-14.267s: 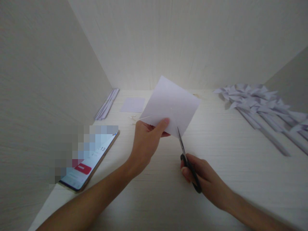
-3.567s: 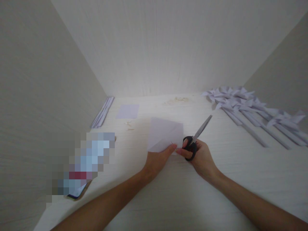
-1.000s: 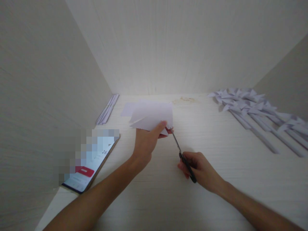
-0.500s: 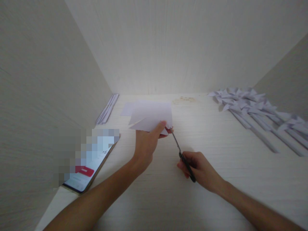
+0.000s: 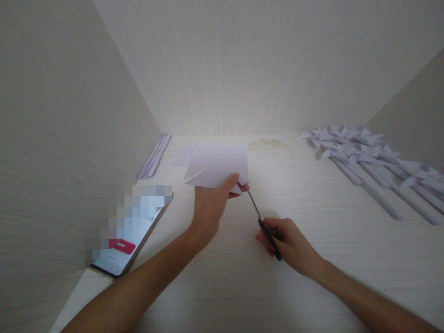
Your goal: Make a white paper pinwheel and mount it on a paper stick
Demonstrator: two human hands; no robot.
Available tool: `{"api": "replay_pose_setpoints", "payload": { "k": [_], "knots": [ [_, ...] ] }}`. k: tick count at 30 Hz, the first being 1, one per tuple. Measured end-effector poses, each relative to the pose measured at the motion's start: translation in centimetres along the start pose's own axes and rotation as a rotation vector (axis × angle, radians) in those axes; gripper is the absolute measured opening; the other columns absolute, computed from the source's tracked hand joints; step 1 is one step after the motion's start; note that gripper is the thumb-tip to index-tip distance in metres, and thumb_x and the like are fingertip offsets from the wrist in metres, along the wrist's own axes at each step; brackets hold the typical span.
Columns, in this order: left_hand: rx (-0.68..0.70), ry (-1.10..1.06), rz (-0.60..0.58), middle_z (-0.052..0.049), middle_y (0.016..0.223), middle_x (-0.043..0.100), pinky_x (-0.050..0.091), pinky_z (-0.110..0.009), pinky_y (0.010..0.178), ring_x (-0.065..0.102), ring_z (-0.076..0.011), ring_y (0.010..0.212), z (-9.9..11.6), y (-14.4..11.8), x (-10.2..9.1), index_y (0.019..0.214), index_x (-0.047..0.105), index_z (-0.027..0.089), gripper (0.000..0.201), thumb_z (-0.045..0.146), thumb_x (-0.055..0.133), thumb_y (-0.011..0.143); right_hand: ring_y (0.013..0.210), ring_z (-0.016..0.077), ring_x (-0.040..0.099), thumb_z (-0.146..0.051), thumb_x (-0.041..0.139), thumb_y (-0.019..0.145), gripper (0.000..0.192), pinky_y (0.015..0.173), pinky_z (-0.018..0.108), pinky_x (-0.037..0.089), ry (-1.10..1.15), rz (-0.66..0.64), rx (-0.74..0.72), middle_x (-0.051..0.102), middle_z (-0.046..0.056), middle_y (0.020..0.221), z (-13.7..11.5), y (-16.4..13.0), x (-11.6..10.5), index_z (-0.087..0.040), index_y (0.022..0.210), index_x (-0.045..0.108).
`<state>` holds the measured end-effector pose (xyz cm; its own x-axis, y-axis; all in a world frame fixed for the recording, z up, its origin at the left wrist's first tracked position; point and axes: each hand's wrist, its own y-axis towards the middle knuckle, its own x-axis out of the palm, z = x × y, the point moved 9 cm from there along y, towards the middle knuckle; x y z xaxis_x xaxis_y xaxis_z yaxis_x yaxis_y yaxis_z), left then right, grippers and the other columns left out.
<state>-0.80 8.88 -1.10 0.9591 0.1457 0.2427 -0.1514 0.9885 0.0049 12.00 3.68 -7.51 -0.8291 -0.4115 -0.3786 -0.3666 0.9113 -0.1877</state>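
My left hand (image 5: 211, 203) pinches a pale lilac square of paper (image 5: 218, 165) by its near edge, holding it above the table, tilted almost flat. A cut shows at the sheet's left corner. My right hand (image 5: 287, 243) grips black-handled scissors (image 5: 261, 223). Their blades point up and left, with the tips at the paper's near right corner, just beside my left thumb.
A phone (image 5: 130, 236) with a lit screen lies at the left by the side wall. Thin paper strips (image 5: 155, 155) rest along that wall, and another lilac sheet (image 5: 181, 158) lies behind the held one. Several paper pinwheels on sticks (image 5: 367, 155) are spread at the right. Small scraps (image 5: 267, 142) sit near the back wall.
Since the oldest frame the sheet has been turned and cut at more corners. Over the last second the hands, paper and scissors have barely shifted.
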Motion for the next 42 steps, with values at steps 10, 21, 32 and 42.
{"api": "replay_pose_setpoints", "payload": {
  "k": [10, 21, 32, 42],
  "knots": [
    [0.006, 0.028, -0.006, -0.003, 0.065, 0.063, 0.050, -0.032, 0.062, 0.061, -0.0165, 0.062, 0.2, 0.0, 0.0, 0.069, 0.058, 0.013, 0.019, 0.031, 0.057, 0.063, 0.041, 0.0069, 0.035, -0.038, 0.054, 0.069, 0.032, 0.038, 0.020, 0.025, -0.011, 0.014, -0.005, 0.039, -0.005, 0.044, -0.1, 0.0, -0.2, -0.018, 0.051, 0.038],
    [-0.026, 0.220, -0.050, -0.004, 0.081, 0.063, 0.049, -0.026, 0.061, 0.058, -0.0153, 0.073, -0.6, -0.3, 0.4, 0.075, 0.059, 0.015, 0.025, 0.031, 0.063, 0.057, 0.039, 0.0041, 0.032, -0.037, 0.057, 0.068, 0.024, 0.034, 0.018, 0.022, 0.537, 0.270, -0.055, 0.051, -0.002, 0.054, 0.5, 0.6, -2.9, -0.015, 0.065, 0.047],
    [-0.077, 0.382, -0.364, -0.004, 0.086, 0.065, 0.046, -0.032, 0.074, 0.058, -0.0171, 0.080, -3.5, -1.8, 3.2, 0.078, 0.061, 0.019, 0.022, 0.022, 0.063, 0.056, 0.031, 0.0012, 0.030, -0.022, 0.068, 0.058, 0.023, 0.028, 0.013, 0.020, 0.816, 0.645, -0.104, 0.036, -0.010, 0.041, 2.6, -0.1, -6.1, -0.017, 0.061, 0.046],
    [-0.055, 0.482, -0.326, 0.000, 0.063, 0.062, 0.044, -0.022, 0.056, 0.055, -0.0115, 0.059, -3.9, -1.3, 2.5, 0.057, 0.055, 0.016, 0.012, 0.027, 0.056, 0.063, 0.033, 0.0003, 0.034, -0.026, 0.064, 0.064, 0.018, 0.027, 0.014, 0.022, 0.805, 0.542, -0.085, 0.056, -0.003, 0.062, 1.8, 0.3, -5.4, -0.016, 0.068, 0.050]
  ]
}}
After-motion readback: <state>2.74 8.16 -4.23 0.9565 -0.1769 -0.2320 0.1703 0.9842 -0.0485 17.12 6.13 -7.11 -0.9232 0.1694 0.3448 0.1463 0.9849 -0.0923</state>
